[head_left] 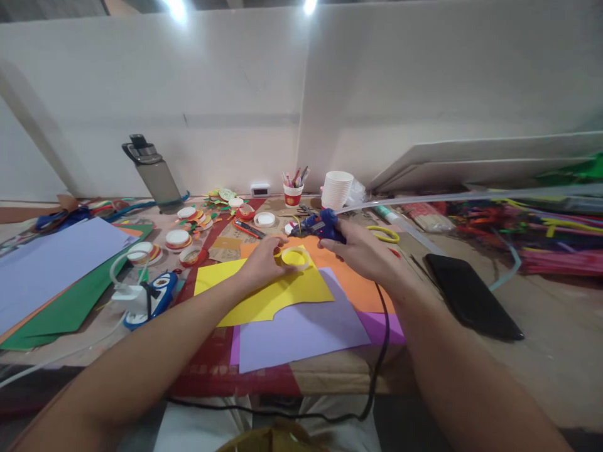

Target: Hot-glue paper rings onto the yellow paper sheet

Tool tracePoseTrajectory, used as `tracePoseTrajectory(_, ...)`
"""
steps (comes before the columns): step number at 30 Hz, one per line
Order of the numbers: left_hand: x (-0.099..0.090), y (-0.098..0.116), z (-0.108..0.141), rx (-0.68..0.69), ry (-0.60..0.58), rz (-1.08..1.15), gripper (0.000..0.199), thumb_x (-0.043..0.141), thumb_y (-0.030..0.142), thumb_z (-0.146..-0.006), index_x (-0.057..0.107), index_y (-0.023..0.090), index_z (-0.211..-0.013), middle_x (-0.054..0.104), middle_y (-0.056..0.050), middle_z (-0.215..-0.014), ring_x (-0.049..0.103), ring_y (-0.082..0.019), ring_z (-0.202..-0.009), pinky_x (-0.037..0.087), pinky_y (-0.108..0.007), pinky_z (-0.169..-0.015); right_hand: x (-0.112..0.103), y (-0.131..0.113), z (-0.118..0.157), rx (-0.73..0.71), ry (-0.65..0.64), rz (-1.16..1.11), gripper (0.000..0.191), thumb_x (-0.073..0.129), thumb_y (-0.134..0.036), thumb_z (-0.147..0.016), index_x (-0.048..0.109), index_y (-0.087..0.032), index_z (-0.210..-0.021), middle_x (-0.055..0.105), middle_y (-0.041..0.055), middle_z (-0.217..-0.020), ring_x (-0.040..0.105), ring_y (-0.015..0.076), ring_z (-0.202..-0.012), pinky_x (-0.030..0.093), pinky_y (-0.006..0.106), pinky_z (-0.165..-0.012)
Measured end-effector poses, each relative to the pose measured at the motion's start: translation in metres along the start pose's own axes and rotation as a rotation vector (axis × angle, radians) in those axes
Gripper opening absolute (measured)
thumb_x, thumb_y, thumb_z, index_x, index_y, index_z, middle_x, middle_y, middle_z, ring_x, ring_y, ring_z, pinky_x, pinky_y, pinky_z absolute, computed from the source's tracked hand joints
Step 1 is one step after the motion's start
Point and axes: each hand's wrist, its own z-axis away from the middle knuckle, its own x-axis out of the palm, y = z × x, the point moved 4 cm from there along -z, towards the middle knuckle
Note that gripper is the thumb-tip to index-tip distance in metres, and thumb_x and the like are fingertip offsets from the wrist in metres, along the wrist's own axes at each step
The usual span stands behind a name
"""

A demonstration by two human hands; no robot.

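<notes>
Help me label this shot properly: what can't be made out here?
Head view:
Glue gun handle: mostly behind the right hand.
Left hand: its back partly hides how fingers meet the pale ring.
White gadget display: too small to read.
Left lavender sheet: cut off by left edge.

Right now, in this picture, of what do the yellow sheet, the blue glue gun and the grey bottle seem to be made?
Yellow sheet: paper or thin craft foam, I cannot tell which; matte and evenly coloured, with clean-cut edges.
Blue glue gun: likely hard plastic; its body looks moulded, with a slight shine.
Grey bottle: probably smooth plastic, perhaps glass; its body looks somewhat translucent.
</notes>
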Motion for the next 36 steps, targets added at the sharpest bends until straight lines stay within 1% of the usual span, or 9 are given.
tracePoseTrajectory(3, -0.001, 0.001, 0.002, 0.001, 0.042, 0.042, 0.061, 0.079, 0.041, -0.066, 0.059, 0.017, -0.119, 0.062, -0.01, -0.117, 0.062, -0.022, -0.104, 0.051, -0.035, -0.094, 0.002, 0.003, 0.001, 0.005, -0.051, 0.109, 0.011, 0.06, -0.03, -0.081, 0.061, -0.022, -0.088, 0.069, 0.0052, -0.086, 0.06, 0.0218, -0.075, 0.042, 0.03, -0.063)
tracePoseTrajectory(6, -0.003, 0.004, 0.004, 0.015, 0.069, -0.033, 0.059, 0.078, 0.042, -0.067, 0.062, 0.019, -0.119, 0.066, -0.008, -0.11, 0.06, -0.025, -0.106, 0.048, -0.038, -0.096, 0.006, 0.004, 0.001, 0.021, -0.067, 0.162, 0.011, 0.06, -0.031, -0.082, 0.062, -0.022, -0.088, 0.07, 0.0076, -0.091, 0.062, 0.0251, -0.081, 0.042, 0.032, -0.067)
tracePoseTrajectory(9, -0.004, 0.003, 0.005, 0.008, 0.068, -0.124, 0.058, 0.077, 0.045, -0.068, 0.063, 0.022, -0.119, 0.068, -0.006, -0.108, 0.059, -0.027, -0.106, 0.045, -0.043, -0.098, 0.012, 0.005, 0.001, 0.04, -0.084, 0.179, 0.009, 0.059, -0.029, -0.083, 0.062, -0.023, -0.088, 0.071, 0.0093, -0.093, 0.063, 0.0269, -0.082, 0.043, 0.033, -0.068)
tracePoseTrajectory(13, -0.001, -0.003, 0.004, -0.021, 0.048, -0.118, 0.064, 0.077, 0.048, -0.066, 0.061, 0.02, -0.121, 0.068, -0.007, -0.106, 0.059, -0.027, -0.103, 0.045, -0.043, -0.094, 0.02, 0.007, 0.001, 0.02, -0.091, 0.204, 0.014, 0.057, -0.028, -0.085, 0.063, -0.023, -0.096, 0.072, 0.0099, -0.098, 0.064, 0.0277, -0.086, 0.043, 0.032, -0.069)
tracePoseTrajectory(18, 0.0, -0.005, 0.004, -0.014, 0.083, -0.096, 0.063, 0.08, 0.048, -0.063, 0.062, 0.02, -0.117, 0.066, -0.007, -0.105, 0.059, -0.026, -0.101, 0.047, -0.039, -0.089, 0.027, 0.009, 0.001, 0.06, -0.141, 0.178, 0.022, 0.054, -0.029, -0.089, 0.063, -0.02, -0.106, 0.071, 0.0111, -0.105, 0.065, 0.0266, -0.093, 0.045, 0.031, -0.076)
tracePoseTrajectory(23, 0.001, -0.006, 0.004, -0.038, 0.077, -0.098, 0.063, 0.081, 0.047, -0.062, 0.061, 0.023, -0.117, 0.067, -0.003, -0.091, 0.059, -0.026, -0.096, 0.045, -0.037, -0.083, 0.034, 0.009, 0.001, 0.113, -0.17, 0.153, 0.026, 0.054, -0.03, -0.09, 0.063, -0.017, -0.111, 0.071, 0.0133, -0.106, 0.065, 0.0254, -0.096, 0.045, 0.03, -0.08)
tracePoseTrajectory(26, 0.001, -0.006, 0.004, -0.051, 0.076, -0.08, 0.064, 0.081, 0.045, -0.061, 0.061, 0.023, -0.118, 0.067, -0.002, -0.089, 0.059, -0.024, -0.093, 0.045, -0.036, -0.082, 0.037, 0.013, 0.0, 0.126, -0.174, 0.154, 0.028, 0.055, -0.03, -0.09, 0.062, -0.018, -0.114, 0.071, 0.0124, -0.107, 0.065, 0.0249, -0.095, 0.046, 0.03, -0.08)
tracePoseTrajectory(31, 0.002, -0.007, 0.003, -0.071, 0.069, -0.07, 0.064, 0.082, 0.044, -0.06, 0.06, 0.024, -0.116, 0.066, -0.001, -0.088, 0.06, -0.024, -0.093, 0.044, -0.035, -0.081, 0.039, 0.016, -0.001, 0.096, -0.214, 0.121, 0.031, 0.053, -0.03, -0.089, 0.063, -0.019, -0.117, 0.071, 0.0091, -0.107, 0.065, 0.0228, -0.092, 0.046, 0.028, -0.075)
tracePoseTrajectory(36, 0.002, -0.009, 0.002, -0.09, 0.071, -0.069, 0.065, 0.083, 0.047, -0.059, 0.059, 0.023, -0.115, 0.066, -0.001, -0.085, 0.061, -0.024, -0.092, 0.044, -0.034, -0.078, 0.035, 0.018, -0.001, 0.167, -0.288, 0.118, 0.034, 0.053, -0.031, -0.088, 0.062, -0.018, -0.118, 0.07, 0.0086, -0.112, 0.064, 0.0229, -0.094, 0.047, 0.029, -0.076)
